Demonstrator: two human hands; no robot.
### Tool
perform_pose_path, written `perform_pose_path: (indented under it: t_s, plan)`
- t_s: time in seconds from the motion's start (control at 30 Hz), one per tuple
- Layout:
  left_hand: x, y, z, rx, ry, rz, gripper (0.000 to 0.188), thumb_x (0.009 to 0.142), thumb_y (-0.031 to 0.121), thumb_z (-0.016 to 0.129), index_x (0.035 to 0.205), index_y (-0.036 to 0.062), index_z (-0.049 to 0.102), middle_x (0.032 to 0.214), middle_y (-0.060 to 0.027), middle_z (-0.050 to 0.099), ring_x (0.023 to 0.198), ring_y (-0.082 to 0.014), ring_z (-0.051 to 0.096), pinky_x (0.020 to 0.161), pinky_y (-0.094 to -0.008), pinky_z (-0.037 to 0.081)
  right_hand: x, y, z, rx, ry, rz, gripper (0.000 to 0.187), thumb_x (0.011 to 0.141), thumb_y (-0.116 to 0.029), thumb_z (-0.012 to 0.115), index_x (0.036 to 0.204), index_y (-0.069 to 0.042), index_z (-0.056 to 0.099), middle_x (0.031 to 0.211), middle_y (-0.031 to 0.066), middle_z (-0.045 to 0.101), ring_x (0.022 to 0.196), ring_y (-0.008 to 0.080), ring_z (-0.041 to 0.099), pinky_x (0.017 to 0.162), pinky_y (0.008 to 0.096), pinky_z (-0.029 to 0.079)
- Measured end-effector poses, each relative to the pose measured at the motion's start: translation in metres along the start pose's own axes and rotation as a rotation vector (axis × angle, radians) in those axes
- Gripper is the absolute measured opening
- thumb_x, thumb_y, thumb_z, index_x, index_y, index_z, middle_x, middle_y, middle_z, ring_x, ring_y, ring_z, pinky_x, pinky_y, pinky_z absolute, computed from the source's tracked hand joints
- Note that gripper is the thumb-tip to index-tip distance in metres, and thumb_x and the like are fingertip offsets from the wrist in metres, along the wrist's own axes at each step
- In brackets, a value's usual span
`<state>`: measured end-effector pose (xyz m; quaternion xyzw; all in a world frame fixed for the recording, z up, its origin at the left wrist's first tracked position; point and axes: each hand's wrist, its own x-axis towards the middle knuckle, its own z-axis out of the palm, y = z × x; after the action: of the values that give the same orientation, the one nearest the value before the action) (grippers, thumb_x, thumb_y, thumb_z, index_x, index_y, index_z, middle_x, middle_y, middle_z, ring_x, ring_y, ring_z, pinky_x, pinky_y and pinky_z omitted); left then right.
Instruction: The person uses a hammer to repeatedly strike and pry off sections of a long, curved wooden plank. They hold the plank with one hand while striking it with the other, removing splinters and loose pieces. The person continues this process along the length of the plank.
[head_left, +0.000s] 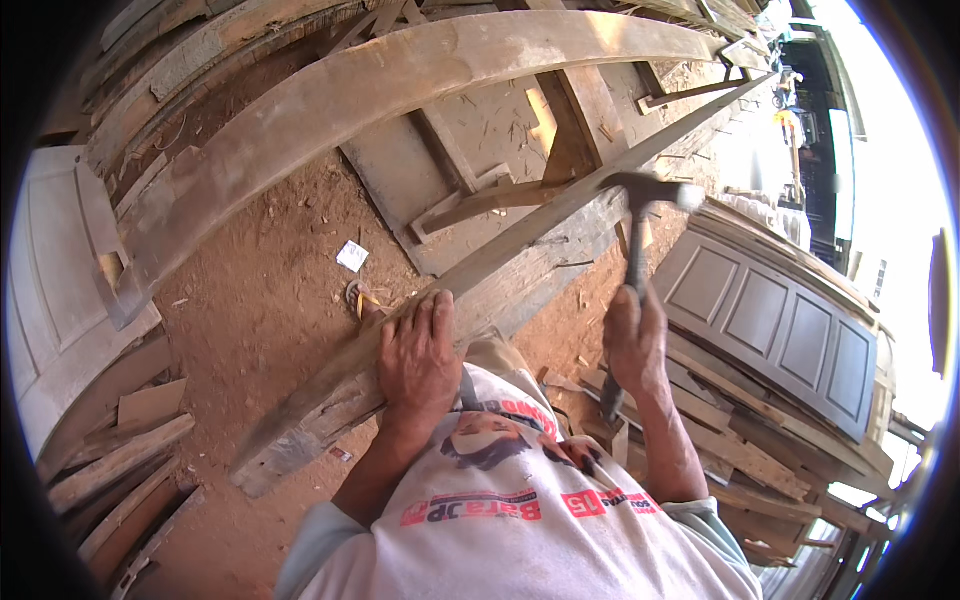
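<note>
A long, weathered wooden beam (540, 270) runs slantwise from the lower left toward the far upper right. My left hand (420, 350) lies over its upper edge, fingers together and curled round it, the thumb hidden. In my right hand (637, 335) is a claw hammer (637, 240), gripped around its dark handle. The hammer's head is up, seen over the beam, and the handle's end shows below my fist. A bent-looking nail (575, 264) sticks out of the beam's side near the hammer. More nails protrude farther along the beam.
A curved plank (400, 80) arches across the far side. Grey panelled doors (770, 320) lean on stacked boards (730, 440) at right; a pale door (60, 290) stands at left. Wood scraps (130, 450) and a white paper piece (352, 256) lie on the reddish dirt floor.
</note>
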<state>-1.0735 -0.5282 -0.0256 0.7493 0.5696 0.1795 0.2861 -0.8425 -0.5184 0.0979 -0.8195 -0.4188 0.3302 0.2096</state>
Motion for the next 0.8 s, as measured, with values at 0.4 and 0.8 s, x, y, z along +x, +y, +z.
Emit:
perform_pose_path:
  t_s: [0.4,0.8]
  plan:
    - [-0.001,-0.006,0.011,-0.017,0.008,0.004,0.075,0.074,0.024,0.085,0.137,0.004,0.048,0.131,-0.015,0.062,0.122,-0.0293,0.06,0.099,-0.0432,0.044,0.004,-0.041,-0.027,0.02,-0.433,0.365,0.039,0.104,-0.044,0.054,0.103,-0.005,0.054,0.073,0.0,0.053,0.052,0.0085,0.052,0.047,0.0264,0.044]
    - [-0.001,-0.002,0.003,-0.036,0.01,0.003,0.08,0.069,0.022,0.088,0.136,0.0043,0.049,0.127,-0.0138,0.063,0.118,-0.0281,0.062,0.097,-0.0423,0.045,-0.011,-0.08,-0.037,0.375,-0.388,0.307,0.07,0.098,-0.018,0.062,0.159,-0.009,0.027,0.092,0.0085,0.065,0.061,0.0117,0.062,0.045,0.0249,0.049]
